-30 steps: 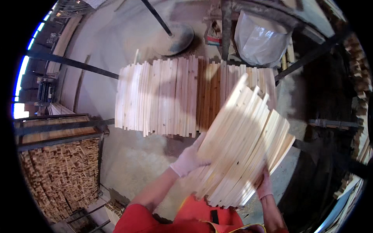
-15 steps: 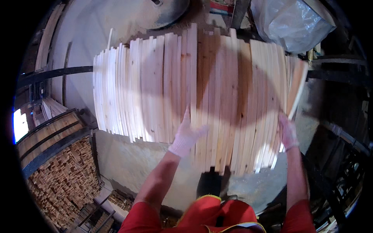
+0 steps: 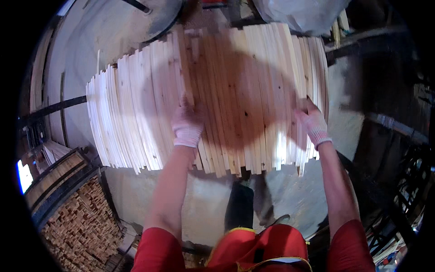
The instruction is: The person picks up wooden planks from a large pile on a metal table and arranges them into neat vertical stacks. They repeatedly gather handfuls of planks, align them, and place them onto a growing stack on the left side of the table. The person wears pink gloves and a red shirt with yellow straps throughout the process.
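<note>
A wide row of pale wooden strips [image 3: 131,99] lies side by side in front of me, long sides pointing away. My left hand [image 3: 187,123], in a whitish knit glove, is closed at a raised strip [image 3: 182,63] left of the middle; motion blurs its fingers. My right hand [image 3: 312,124], gloved the same way, grips strips near the right end of the row, fingers bent over their edges. Between both hands lies a broad bunch of strips [image 3: 244,99], partly in my shadow. Several darker strips [image 3: 317,68] stand beyond my right hand.
A dark metal bar [image 3: 54,108] runs to the row's left side. At lower left, a rack holds a dense stack of small wood pieces [image 3: 81,226]. Behind the row are a round dark-rimmed base [image 3: 158,27] and a plastic bag [image 3: 301,16]. Dark metal frames stand at right.
Both hands have closed in on the strips from a looser pose. The bunch between them has shifted away from me, and its near ends line up more evenly. The view has also shifted.
</note>
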Motion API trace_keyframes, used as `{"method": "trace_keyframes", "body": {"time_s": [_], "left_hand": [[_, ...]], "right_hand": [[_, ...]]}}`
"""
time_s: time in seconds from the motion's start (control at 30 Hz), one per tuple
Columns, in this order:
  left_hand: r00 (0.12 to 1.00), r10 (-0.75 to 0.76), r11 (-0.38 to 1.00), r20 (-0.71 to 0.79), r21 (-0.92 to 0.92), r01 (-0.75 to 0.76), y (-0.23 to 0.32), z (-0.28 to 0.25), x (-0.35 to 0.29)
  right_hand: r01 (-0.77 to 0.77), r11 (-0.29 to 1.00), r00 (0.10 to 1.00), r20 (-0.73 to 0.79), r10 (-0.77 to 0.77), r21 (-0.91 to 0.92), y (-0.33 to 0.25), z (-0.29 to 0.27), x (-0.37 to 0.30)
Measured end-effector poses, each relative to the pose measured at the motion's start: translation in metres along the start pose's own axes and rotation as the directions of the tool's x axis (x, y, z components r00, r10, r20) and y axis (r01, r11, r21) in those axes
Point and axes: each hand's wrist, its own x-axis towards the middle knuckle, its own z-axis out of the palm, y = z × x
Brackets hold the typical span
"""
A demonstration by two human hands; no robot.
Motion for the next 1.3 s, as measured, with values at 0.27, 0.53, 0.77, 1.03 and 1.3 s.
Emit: {"method": "trace_keyframes", "body": {"time_s": [0.27, 0.53, 0.77, 1.03, 1.3], "left_hand": [[0.997, -0.074, 0.862, 0.003, -0.502, 0.066, 0.077, -0.113, -0.047], [0.948, 0.289, 0.580, 0.132, -0.812, -0.064, 0.173, -0.085, -0.174], [0.859, 0.097, 0.784, 0.503, -0.571, 0.246, 0.093, -0.051, -0.234], [0.648, 0.545, 0.798, 0.533, -0.565, -0.207, 0.066, -0.065, -0.386], [0.482, 0.516, 0.852, 0.708, -0.485, -0.198, 0.105, -0.174, -0.415]], "right_hand": [[0.181, 0.907, 0.976, -0.180, -0.119, 0.380, 0.004, 0.000, -0.081], [-0.025, 0.661, 0.999, 0.041, -0.009, 0.750, -0.001, -0.045, -0.108], [0.046, 0.863, 0.998, -0.061, -0.017, 0.503, 0.125, -0.013, 0.046], [0.226, 0.974, 0.973, -0.047, -0.225, 0.018, 0.071, 0.012, -0.079], [-0.043, 0.975, 0.976, 0.218, -0.006, 0.219, 0.160, 0.054, -0.418]]}}
